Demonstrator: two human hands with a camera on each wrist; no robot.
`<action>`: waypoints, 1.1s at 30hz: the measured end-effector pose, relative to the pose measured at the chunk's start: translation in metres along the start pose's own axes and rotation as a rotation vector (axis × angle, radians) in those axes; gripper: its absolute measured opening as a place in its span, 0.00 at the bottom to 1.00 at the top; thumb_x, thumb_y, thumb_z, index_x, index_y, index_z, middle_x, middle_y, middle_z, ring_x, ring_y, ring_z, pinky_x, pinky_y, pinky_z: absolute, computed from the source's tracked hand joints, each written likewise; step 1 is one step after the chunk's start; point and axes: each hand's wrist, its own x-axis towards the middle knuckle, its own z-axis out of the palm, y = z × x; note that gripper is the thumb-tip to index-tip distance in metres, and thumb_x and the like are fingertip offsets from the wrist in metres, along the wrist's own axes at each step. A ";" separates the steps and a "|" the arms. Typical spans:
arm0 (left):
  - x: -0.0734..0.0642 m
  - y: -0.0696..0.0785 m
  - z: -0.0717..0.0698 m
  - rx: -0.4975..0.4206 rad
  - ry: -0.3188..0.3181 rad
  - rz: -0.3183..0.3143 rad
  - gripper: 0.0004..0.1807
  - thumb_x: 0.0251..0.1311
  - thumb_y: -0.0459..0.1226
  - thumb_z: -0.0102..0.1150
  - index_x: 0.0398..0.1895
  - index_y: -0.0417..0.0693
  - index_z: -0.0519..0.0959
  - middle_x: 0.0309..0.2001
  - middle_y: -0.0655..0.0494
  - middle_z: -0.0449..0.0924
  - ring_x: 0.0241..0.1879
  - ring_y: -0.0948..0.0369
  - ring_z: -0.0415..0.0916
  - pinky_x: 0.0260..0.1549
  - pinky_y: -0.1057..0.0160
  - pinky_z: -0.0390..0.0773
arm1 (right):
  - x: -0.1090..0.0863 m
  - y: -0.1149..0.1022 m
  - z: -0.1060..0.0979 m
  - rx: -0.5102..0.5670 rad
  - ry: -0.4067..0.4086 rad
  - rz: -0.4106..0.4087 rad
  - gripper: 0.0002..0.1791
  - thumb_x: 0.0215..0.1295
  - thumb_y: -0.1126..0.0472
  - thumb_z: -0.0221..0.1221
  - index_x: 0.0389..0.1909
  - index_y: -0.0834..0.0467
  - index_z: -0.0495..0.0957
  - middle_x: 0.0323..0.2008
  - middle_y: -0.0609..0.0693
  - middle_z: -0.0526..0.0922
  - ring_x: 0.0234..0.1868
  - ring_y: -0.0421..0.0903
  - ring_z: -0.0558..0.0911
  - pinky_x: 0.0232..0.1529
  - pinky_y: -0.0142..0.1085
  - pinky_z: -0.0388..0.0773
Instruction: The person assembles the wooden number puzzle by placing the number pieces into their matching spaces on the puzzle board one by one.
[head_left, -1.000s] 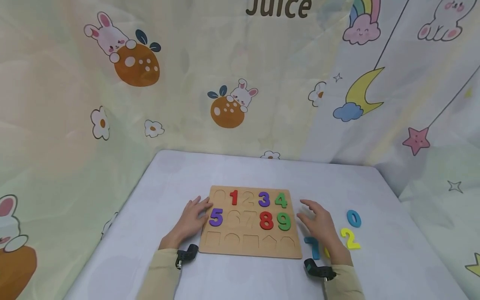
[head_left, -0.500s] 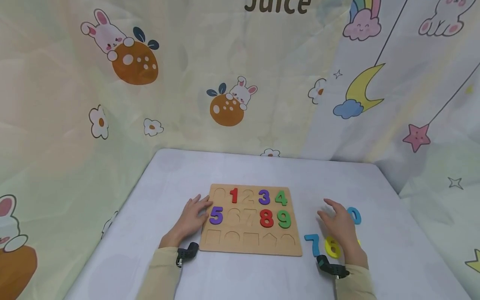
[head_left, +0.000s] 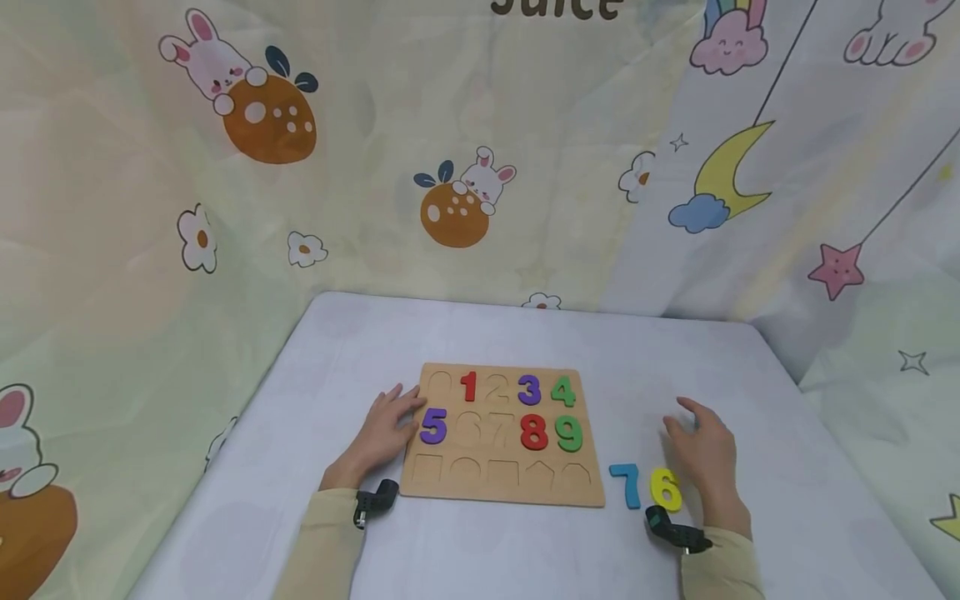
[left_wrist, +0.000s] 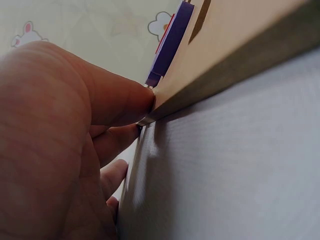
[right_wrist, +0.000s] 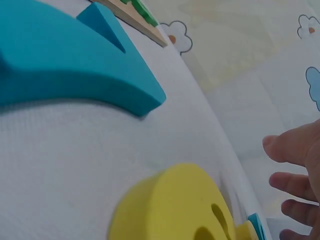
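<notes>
A wooden number board point(head_left: 491, 451) lies on the white table. My left hand point(head_left: 384, 429) touches its left edge with thumb and fingertips, near the purple 5 point(head_left: 433, 426). Red 1 point(head_left: 468, 387), purple 3 point(head_left: 529, 389), green 4 point(head_left: 563, 391), red 8 point(head_left: 534, 432) and green 9 point(head_left: 569, 433) sit on the board. Right of it, my right hand point(head_left: 707, 448) hovers with fingers apart, holding nothing. A blue 7 point(head_left: 628, 486) and a yellow 6 point(head_left: 665, 490) lie beside that hand. The right wrist view shows parts of a yellow piece point(right_wrist: 246, 231) and a blue piece point(right_wrist: 257, 225) beyond the 6.
Outlined slots for 0, 2, 6 and 7 and a bottom row of shapes show on the board. A cloth backdrop point(head_left: 360, 125) with cartoon prints hangs behind the white table point(head_left: 375, 325). Each wrist wears a black camera.
My right hand has moved right, away from the board, uncovering the 7 and 6. The 0 and 2 are now hidden behind it in the head view. The left hand stays put.
</notes>
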 end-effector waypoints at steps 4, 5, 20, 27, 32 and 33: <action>0.000 0.000 0.001 0.006 -0.005 -0.014 0.22 0.64 0.34 0.56 0.62 0.43 0.75 0.72 0.50 0.62 0.76 0.47 0.45 0.75 0.45 0.38 | 0.000 0.003 -0.002 0.005 0.056 0.032 0.26 0.71 0.57 0.53 0.68 0.62 0.67 0.68 0.66 0.65 0.69 0.66 0.60 0.68 0.63 0.59; 0.000 0.000 0.001 0.009 -0.006 -0.015 0.22 0.64 0.34 0.56 0.62 0.43 0.75 0.72 0.50 0.62 0.76 0.47 0.45 0.75 0.46 0.37 | 0.000 0.003 -0.003 0.004 0.071 0.040 0.26 0.71 0.56 0.53 0.67 0.62 0.67 0.68 0.66 0.65 0.69 0.66 0.61 0.68 0.63 0.59; 0.000 0.000 0.001 -0.006 0.000 -0.026 0.23 0.62 0.31 0.53 0.62 0.43 0.76 0.72 0.51 0.63 0.76 0.48 0.45 0.75 0.46 0.38 | 0.005 0.021 -0.007 -0.010 0.072 0.128 0.29 0.69 0.55 0.52 0.66 0.66 0.66 0.69 0.71 0.56 0.68 0.72 0.56 0.65 0.68 0.57; 0.000 0.001 0.000 -0.016 0.008 -0.015 0.23 0.61 0.31 0.53 0.61 0.42 0.76 0.72 0.50 0.63 0.76 0.47 0.45 0.75 0.45 0.38 | 0.007 0.022 -0.010 -0.015 0.029 0.215 0.35 0.66 0.57 0.54 0.71 0.66 0.58 0.69 0.72 0.54 0.67 0.73 0.57 0.66 0.67 0.58; 0.000 0.000 0.000 -0.017 0.007 -0.008 0.23 0.61 0.30 0.52 0.61 0.42 0.76 0.72 0.50 0.63 0.76 0.47 0.45 0.75 0.46 0.38 | 0.007 0.023 -0.013 -0.036 0.000 0.285 0.41 0.65 0.57 0.55 0.75 0.65 0.49 0.69 0.74 0.52 0.67 0.73 0.55 0.66 0.67 0.58; -0.001 0.000 0.000 -0.014 0.007 -0.006 0.23 0.61 0.30 0.52 0.61 0.42 0.76 0.72 0.49 0.63 0.76 0.47 0.45 0.75 0.46 0.38 | 0.007 0.023 -0.014 -0.047 -0.003 0.290 0.42 0.65 0.57 0.55 0.75 0.65 0.48 0.69 0.75 0.53 0.67 0.73 0.56 0.66 0.67 0.59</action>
